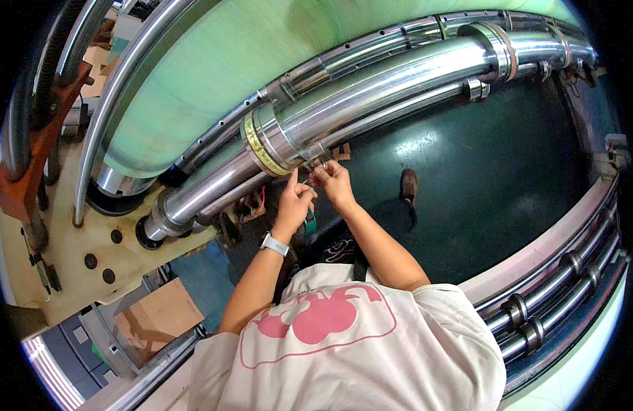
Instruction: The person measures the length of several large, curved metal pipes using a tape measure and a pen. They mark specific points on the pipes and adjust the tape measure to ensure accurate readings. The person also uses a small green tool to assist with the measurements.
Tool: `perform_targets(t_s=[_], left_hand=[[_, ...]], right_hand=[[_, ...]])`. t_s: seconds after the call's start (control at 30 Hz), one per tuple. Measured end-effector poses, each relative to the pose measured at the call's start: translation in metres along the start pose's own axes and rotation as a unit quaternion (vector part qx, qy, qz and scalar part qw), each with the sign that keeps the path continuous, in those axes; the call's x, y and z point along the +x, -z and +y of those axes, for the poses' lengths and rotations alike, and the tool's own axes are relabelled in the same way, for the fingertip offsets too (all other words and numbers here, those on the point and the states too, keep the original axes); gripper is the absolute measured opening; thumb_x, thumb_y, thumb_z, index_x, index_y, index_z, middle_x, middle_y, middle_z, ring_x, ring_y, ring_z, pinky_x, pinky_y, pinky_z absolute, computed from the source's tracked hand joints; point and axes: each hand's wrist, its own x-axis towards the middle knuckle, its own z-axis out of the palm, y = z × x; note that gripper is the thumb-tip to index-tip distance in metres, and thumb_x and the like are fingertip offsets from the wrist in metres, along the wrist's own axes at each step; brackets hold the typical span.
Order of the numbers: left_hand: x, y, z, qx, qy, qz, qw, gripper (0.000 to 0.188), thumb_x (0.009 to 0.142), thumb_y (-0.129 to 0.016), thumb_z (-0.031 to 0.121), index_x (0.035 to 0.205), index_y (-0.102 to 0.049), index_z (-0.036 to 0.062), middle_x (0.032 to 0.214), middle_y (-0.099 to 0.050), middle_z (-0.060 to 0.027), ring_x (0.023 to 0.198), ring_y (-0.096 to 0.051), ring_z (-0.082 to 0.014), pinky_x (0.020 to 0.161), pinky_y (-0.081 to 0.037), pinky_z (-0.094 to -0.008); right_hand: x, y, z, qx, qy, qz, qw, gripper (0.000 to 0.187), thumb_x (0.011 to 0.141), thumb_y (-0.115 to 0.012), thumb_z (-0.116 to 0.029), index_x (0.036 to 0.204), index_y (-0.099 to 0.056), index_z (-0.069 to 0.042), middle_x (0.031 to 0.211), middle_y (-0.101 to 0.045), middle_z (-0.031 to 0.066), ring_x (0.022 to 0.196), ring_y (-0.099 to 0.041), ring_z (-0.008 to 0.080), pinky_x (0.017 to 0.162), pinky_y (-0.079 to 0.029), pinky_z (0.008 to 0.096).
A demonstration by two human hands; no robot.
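A large polished steel roller [385, 89] runs diagonally in front of me, with a yellow-marked band [255, 145] around the collar near its left end. At the lower edge of that band is my left hand [296, 204], its index finger stretched up against it or just beside it. The other left fingers curl in, and what they may hold is hidden. Just right of it, my right hand [335, 185] pinches with thumb and fingers under the collar, at a small part I cannot make out. A green object [310, 221] shows below my left hand; whether that hand holds it is unclear.
Behind the roller spreads a wide pale green sheet or drum [213, 89]. A thinner steel bar [398, 113] runs beneath the roller. A machine side plate [77, 267] and a cardboard box [159, 316] are at left. More steel rollers [556, 294] lie at right, beyond the dark green floor [480, 185].
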Motion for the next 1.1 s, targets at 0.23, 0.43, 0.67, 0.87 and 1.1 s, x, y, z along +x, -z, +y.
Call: perform_targets(t_s=[0.23,0.43,0.67,0.87,1.1], left_hand=[[0.006,-0.005,0.022,-0.235,0.072,0.000,0.969,0.067,0.082,-0.045,0.005,0.138,-0.008,0.0027,0.075,-0.053,-0.0108,0.052,-0.048,-0.0154,0.047,-0.040,-0.0282],[0.004,-0.001,0.024,-0.253,0.098,0.002,0.962,0.052,0.087,-0.043,0.012,0.134,-0.020,0.0057,0.074,-0.052,-0.0118,0.051,-0.047,-0.0159,0.047,-0.040,-0.0285],[-0.025,-0.013,0.021,-0.133,0.175,0.039,0.975,0.064,0.085,-0.053,0.035,0.132,-0.022,0.0033,0.079,-0.055,-0.0108,0.055,-0.052,-0.0165,0.048,-0.043,-0.0284],[-0.035,-0.018,-0.004,0.054,0.121,-0.097,0.986,0.089,0.081,-0.058,0.045,0.138,-0.002,0.0039,0.083,-0.055,-0.0091,0.074,-0.053,-0.0144,0.067,-0.044,-0.0279],[-0.017,-0.028,0.018,0.076,0.106,-0.173,0.976,0.079,0.085,-0.056,0.032,0.139,-0.001,0.0140,0.094,-0.053,-0.0111,0.061,-0.054,-0.0135,0.052,-0.044,-0.0254]], right_hand=[[0.013,-0.006,-0.023,-0.125,0.052,0.028,0.990,0.018,0.081,-0.057,-0.011,0.072,-0.050,0.003,0.063,-0.058,0.0126,0.056,-0.054,0.0170,0.053,-0.041,0.0319],[-0.002,-0.001,-0.034,-0.324,0.135,0.026,0.936,0.017,0.082,-0.054,-0.012,0.077,-0.045,0.001,0.064,-0.055,0.0180,0.059,-0.054,0.0322,0.055,-0.041,0.0375],[-0.058,0.019,-0.025,-0.235,0.101,-0.134,0.957,0.016,0.089,-0.047,-0.016,0.083,-0.046,0.000,0.066,-0.051,0.0116,0.063,-0.052,0.0205,0.062,-0.043,0.0326],[-0.084,0.028,-0.049,-0.158,-0.100,-0.337,0.923,0.022,0.080,-0.060,-0.019,0.093,-0.055,-0.003,0.075,-0.054,-0.0005,0.066,-0.049,0.0065,0.048,-0.036,0.0198],[-0.064,0.050,-0.056,-0.008,-0.128,-0.162,0.978,0.009,0.078,-0.061,-0.014,0.077,-0.052,-0.012,0.059,-0.044,-0.0059,0.046,-0.038,0.0041,0.041,-0.031,0.0189]])
